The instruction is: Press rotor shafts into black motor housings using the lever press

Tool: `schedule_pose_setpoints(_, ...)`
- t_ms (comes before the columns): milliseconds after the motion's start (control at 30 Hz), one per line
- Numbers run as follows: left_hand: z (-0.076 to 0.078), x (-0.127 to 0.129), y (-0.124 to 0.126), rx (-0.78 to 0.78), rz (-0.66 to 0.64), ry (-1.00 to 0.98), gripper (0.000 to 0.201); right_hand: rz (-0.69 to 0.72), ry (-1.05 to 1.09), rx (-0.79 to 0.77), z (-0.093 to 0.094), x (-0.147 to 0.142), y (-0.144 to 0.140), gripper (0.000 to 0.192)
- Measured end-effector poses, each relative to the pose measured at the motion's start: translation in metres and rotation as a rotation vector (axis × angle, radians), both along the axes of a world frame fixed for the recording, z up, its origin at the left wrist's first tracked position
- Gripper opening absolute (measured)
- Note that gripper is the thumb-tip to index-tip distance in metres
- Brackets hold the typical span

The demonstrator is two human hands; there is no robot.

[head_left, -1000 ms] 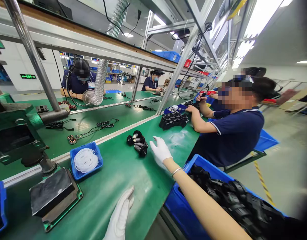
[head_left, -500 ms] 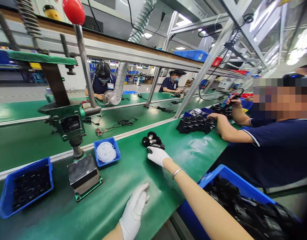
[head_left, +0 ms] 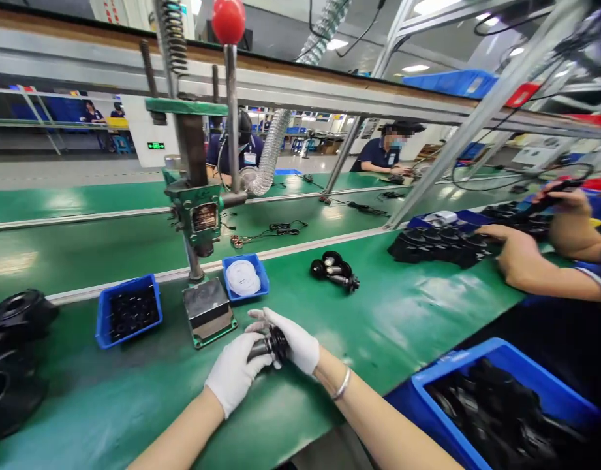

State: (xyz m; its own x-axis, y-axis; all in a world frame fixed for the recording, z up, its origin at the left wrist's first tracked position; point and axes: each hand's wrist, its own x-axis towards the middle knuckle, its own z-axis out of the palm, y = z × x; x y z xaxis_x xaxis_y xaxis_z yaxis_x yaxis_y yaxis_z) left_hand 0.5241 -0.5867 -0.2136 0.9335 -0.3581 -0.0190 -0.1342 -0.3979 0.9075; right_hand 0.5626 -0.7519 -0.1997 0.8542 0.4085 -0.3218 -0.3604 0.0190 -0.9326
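Observation:
Both my gloved hands meet over the green bench around one black cylindrical part with a wider ribbed end (head_left: 279,344). My left hand (head_left: 234,372) grips its narrower shaft between thumb and fingers. At the wider end, my right hand (head_left: 295,339) is closed round it, with some fingers extended past it. Farther back on the bench lies a small cluster of similar black parts (head_left: 333,269). Just beyond my hands stands the metal block (head_left: 207,303) at the base of the press, beside a small blue tray of white rings (head_left: 243,278).
A green hand press (head_left: 195,202) with a red knob rises behind the block. A blue tray (head_left: 156,320) of black rings is to its left, large black housings (head_left: 16,359) farther left. At right, a blue bin (head_left: 422,385) holds black parts, and a co-worker's hands (head_left: 520,261) work nearby.
My right hand has drawn back from the cluster with a black part and brought it to my left hand, which now grips it too. The view has turned left.

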Motion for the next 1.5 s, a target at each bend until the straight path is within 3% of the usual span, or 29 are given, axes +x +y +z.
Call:
schedule_pose_setpoints(167, -0.002, -0.018, 0.051, 0.189, 0.175, -0.055, 0.028, -0.024, -0.115, 0.066, -0.017, 0.001, 0.034, 0.062)
schedule_pose_setpoints(300, -0.005, -0.022, 0.066, 0.261, 0.216, -0.077, 0.030, 0.040, -0.209, 0.062, -0.018, -0.006, 0.043, 0.048)
schedule_pose_setpoints(467, -0.004, -0.019, 0.064, 0.264, 0.188, -0.112, 0.031, 0.030, -0.326, 0.002, -0.020, -0.008, 0.037, 0.043)
schedule_pose_setpoints(733, 0.009, -0.021, 0.062, 0.269, 0.181, -0.156, 0.029, 0.030, -0.289, -0.084, -0.037, -0.011, 0.034, 0.049)
schedule_pose_setpoints(867, 0.010, -0.021, 0.063, 0.257, 0.194, -0.150, 0.028, 0.009, -0.354, -0.128, -0.031, -0.011, 0.033, 0.047)
schedule_pose_setpoints(967, 0.008, -0.021, 0.064, 0.254, 0.183, -0.147, 0.026, -0.031, -0.482, -0.130, -0.021, -0.012, 0.028, 0.034)
schedule_pose_setpoints(1067, 0.008, -0.021, 0.065, 0.250, 0.150, -0.137, 0.024, 0.098, -0.695, -0.078, -0.016, -0.014, 0.023, 0.025)
schedule_pose_setpoints(1167, 0.010, -0.021, 0.066, 0.251, 0.102, -0.118, 0.021, 0.191, -0.830, -0.116, -0.018, -0.017, 0.023, 0.033)
schedule_pose_setpoints(1500, 0.010, -0.023, 0.065, 0.384, 0.000, -0.098, 0.014, 0.282, -0.842, -0.227, -0.021, -0.021, 0.029, 0.042)
